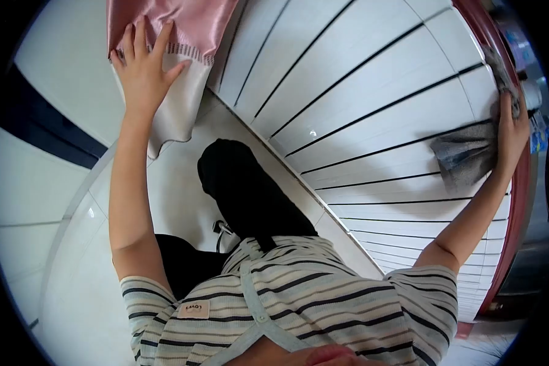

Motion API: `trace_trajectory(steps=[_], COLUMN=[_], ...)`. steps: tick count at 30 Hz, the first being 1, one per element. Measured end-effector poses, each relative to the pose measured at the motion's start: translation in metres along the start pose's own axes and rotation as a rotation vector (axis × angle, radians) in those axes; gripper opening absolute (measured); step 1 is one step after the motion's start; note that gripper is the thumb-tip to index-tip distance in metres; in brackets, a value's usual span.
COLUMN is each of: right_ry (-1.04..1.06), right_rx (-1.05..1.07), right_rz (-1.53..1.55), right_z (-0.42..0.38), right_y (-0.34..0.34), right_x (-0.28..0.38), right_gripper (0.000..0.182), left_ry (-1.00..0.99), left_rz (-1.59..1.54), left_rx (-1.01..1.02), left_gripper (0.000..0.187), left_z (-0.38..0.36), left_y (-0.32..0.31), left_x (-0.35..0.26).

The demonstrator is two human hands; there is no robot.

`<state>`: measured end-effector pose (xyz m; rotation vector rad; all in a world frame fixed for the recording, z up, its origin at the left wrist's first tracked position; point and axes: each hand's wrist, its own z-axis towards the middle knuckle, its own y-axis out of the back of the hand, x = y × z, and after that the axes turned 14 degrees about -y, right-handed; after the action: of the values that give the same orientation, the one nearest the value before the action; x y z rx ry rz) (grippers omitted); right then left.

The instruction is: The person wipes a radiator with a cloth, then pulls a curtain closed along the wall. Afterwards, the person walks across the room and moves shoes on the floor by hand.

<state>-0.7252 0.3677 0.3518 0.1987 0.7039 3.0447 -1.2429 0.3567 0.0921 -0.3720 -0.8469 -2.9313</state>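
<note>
The left hand (pixel 144 74) lies with its fingers spread and its thumb out to the side, on a satiny cover (pixel 168 27) that is pink above and pale below, with a row of short dark marks where the two colours meet. The pale part hangs down over the white floor tiles (pixel 177 183). The right hand (pixel 512 129) reaches out to the dark red edge (pixel 521 183) of the white panel (pixel 372 104), whose surface is crossed by dark lines. It is against a grey cloth (pixel 466 155); the folds of the cloth fan out from the palm side over the white surface, and more grey fabric shows beyond the fingertips, probably part of the same piece. Whether the right fingers pinch the cloth or only press on it, I cannot tell. A black-clad leg (pixel 244 189) stands between the arms, near the foot of the panel.
</note>
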Motion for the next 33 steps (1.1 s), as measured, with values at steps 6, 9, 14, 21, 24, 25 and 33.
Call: trace_trajectory(steps=[6, 9, 14, 21, 24, 25, 33], right_ry=[-0.11, 0.054, -0.276, -0.454, -0.659, -0.664, -0.744], right_rx=[0.208, 0.147, 0.174, -0.17, -0.144, -0.161, -0.063], right_rz=[0.015, 0.157, 0.142, -0.259, -0.514, -0.52, -0.489], right_z=[-0.027, -0.035, -0.057, -0.102, -0.111, -0.115, -0.111], right_y=[0.027, 0.055, 0.122, 0.17, 0.225, 0.241, 0.246], right_x=[0.034, 0.036, -0.021, -0.234, -0.33, -0.374, -0.406], right_gripper=[0.044, 0.036, 0.031, 0.048, 0.046, 0.046, 0.042], left_ry=[0.091, 0.154, 0.27, 0.329, 0.338, 0.337, 0.304], left_rz=[-0.167, -0.121, -0.075, -0.261, -0.512, -0.496, -0.559], left_rx=[-0.119, -0.141, -0.145, -0.12, -0.119, -0.135, -0.161], left_gripper=[0.089, 0.092, 0.091, 0.083, 0.08, 0.079, 0.074], left_z=[0.03, 0.039, 0.056, 0.06, 0.058, 0.059, 0.048], left_y=[-0.04, -0.057, -0.067, -0.075, -0.098, -0.099, -0.107], left_x=[-0.047, -0.065, -0.066, -0.053, -0.025, -0.026, -0.017])
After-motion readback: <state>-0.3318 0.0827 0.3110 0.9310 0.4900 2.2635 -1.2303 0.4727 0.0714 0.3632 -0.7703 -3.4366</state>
